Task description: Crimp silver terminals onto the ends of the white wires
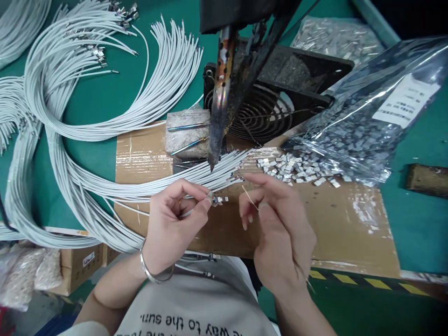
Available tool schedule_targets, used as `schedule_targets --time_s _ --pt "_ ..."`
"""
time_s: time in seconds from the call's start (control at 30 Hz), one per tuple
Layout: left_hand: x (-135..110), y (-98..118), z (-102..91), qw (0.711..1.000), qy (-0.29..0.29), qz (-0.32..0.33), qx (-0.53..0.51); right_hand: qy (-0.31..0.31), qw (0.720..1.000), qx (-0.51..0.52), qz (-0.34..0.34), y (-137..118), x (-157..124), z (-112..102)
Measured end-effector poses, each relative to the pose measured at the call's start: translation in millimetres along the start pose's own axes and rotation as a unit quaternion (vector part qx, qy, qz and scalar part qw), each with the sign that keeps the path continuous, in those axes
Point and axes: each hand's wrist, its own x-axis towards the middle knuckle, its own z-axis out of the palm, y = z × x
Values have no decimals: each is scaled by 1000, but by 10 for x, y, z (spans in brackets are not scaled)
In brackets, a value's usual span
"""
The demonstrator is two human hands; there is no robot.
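My left hand (175,219) pinches the end of a white wire (189,212) that carries a small metal terminal (220,199) at its tip. My right hand (276,224) is beside it, fingers curled, pinching a thin strand of solder wire (249,197). A soldering iron (219,102) hangs tip-down just above a fanned bundle of white wires (196,175) lying on a taped cardboard sheet (350,224). Loose metal terminals (294,167) are scattered to the right of my hands.
A black fan (276,105) stands behind the iron. A plastic bag of terminals (371,126) lies at the right, another bag (336,35) behind it. Loops of white wire (70,93) cover the green table's left. Tweezers (187,127) rest on a block. Boxes (79,266) sit below left.
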Motion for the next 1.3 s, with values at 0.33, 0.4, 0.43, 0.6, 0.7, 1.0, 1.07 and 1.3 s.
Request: schedule_targets --time_s 0.33,0.4,0.43,0.6,0.7,1.0,1.07,1.3 --pt "152 133 31 999 34 10 -3 -13 996 -52 -69 -148 184 -19" --pt "174 143 33 999 39 18 0 -22 996 -43 -75 -168 217 10" --pt "183 147 34 999 41 21 2 -21 997 -35 -72 -173 228 29" --pt "213 164 45 998 48 29 5 -2 998 8 -59 -176 240 105" --pt "226 169 55 998 47 32 1 9 999 22 -37 -177 233 112" --pt "263 200 84 998 46 29 -15 35 997 64 -14 -215 285 140" --pt "266 202 87 998 48 34 -16 38 997 66 -16 -222 298 148" --pt "282 195 95 995 57 74 -16 40 995 96 -9 -223 311 156"
